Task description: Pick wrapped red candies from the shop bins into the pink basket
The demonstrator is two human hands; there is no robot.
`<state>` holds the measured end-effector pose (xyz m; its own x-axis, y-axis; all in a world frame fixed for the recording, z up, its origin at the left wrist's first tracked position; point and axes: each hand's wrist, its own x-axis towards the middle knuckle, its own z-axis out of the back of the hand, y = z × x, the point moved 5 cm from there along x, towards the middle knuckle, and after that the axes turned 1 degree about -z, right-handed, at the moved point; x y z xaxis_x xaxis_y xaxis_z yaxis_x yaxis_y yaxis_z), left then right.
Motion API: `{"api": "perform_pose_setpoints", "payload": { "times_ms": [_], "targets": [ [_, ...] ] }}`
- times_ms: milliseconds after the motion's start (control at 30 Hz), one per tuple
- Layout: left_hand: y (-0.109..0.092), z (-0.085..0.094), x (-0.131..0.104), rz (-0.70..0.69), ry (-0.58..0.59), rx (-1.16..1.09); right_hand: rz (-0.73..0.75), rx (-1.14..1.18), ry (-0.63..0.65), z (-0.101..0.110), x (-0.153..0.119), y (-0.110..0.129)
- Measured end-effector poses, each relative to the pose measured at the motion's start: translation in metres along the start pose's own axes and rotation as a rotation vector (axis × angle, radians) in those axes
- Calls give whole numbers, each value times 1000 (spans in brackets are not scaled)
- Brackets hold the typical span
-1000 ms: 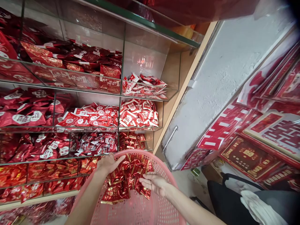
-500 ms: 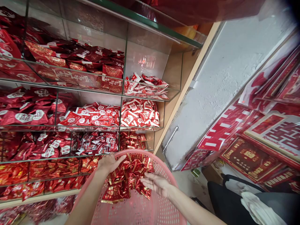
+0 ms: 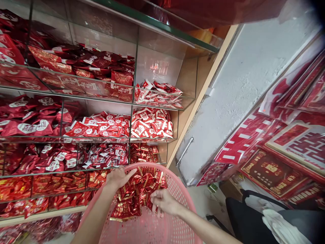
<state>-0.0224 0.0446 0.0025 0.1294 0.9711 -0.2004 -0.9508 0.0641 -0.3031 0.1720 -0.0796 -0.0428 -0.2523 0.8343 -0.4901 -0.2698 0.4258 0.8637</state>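
Observation:
A pink perforated plastic basket (image 3: 119, 234) is in front of me, tilted toward the shelves. Small red-and-gold foil packets (image 3: 127, 206) are heaped against its far side. My left hand (image 3: 117, 179) grips the basket's far left rim, its thumb stretched over the inside and the other fingers mostly hidden. Inside the basket, my right hand (image 3: 164, 202) has its fingers curled at the right edge of the heap. They close on a red foil packet, which the fingers mostly cover.
Glass-fronted shelves (image 3: 101, 139) full of red packets rise beyond the basket. A wooden side panel (image 3: 188, 118) borders the grey wall (image 3: 215, 112). Red printed packages (image 3: 269, 166) hang on the right. Below them stands a dark chair (image 3: 238, 217) with a white glove (image 3: 281, 227).
My right hand has curled its previously stretched fingers and shifted slightly left and down onto the packets. My left hand and the basket stay put.

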Motion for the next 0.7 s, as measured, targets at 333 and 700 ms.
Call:
{"api": "perform_pose_setpoints", "payload": {
  "times_ms": [333,700],
  "targets": [
    [0,-2,1,11,-19,13,186,-223,-67,43,11,66],
    [-5,3,-6,2,-49,50,427,-624,-523,105,147,144]
  ]
}}
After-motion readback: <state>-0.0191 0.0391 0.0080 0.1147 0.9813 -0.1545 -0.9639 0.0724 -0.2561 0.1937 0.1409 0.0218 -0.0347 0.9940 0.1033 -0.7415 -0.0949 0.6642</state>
